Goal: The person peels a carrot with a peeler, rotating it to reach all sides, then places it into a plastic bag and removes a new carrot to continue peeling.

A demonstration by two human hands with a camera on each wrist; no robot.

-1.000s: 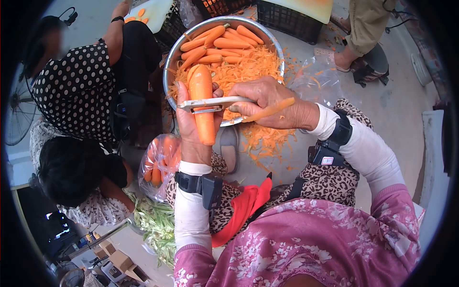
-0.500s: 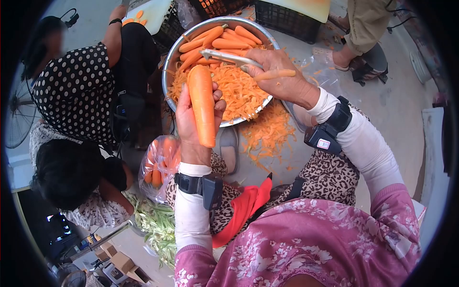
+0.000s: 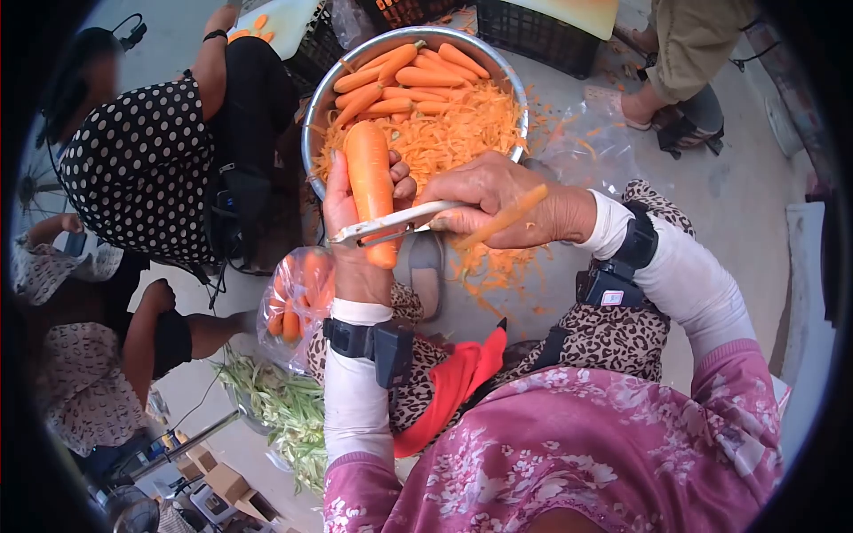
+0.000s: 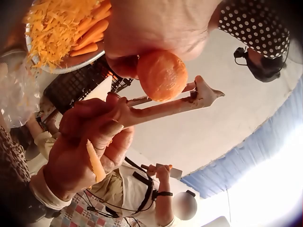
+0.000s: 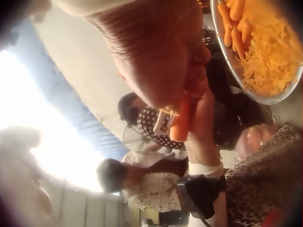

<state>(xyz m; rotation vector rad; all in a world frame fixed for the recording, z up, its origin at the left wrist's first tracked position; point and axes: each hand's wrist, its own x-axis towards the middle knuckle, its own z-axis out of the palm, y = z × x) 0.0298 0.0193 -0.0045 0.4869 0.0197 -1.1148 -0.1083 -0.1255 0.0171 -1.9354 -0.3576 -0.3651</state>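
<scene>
In the head view my left hand (image 3: 339,209) grips a large carrot (image 3: 367,169) from below, its thick end toward the basin. My right hand (image 3: 511,191) holds a Y-shaped peeler (image 3: 404,218) by its handle. The peeler's head crosses the carrot near its lower end. A strip of carrot peel (image 3: 505,216) clings to the right hand. From the left wrist view, the carrot's rounded end (image 4: 162,75) shows right at the peeler's blade (image 4: 161,110). The right wrist view has the peeler head (image 5: 163,123) beside the carrot tip (image 5: 180,127).
Ahead stands a metal basin (image 3: 308,147) of carrots and orange peelings. Peelings (image 3: 484,280) litter the floor beside it. A plastic bag of carrots (image 3: 298,302) lies left, with leafy green husks (image 3: 293,417) nearby. Black crates (image 3: 538,40) stand behind; people sit at the left.
The peeler was across the carrot's middle, then lifted clear over the basin, and now lies across the carrot's lower end. The left hand stayed nearly still. A person at the left has moved back.
</scene>
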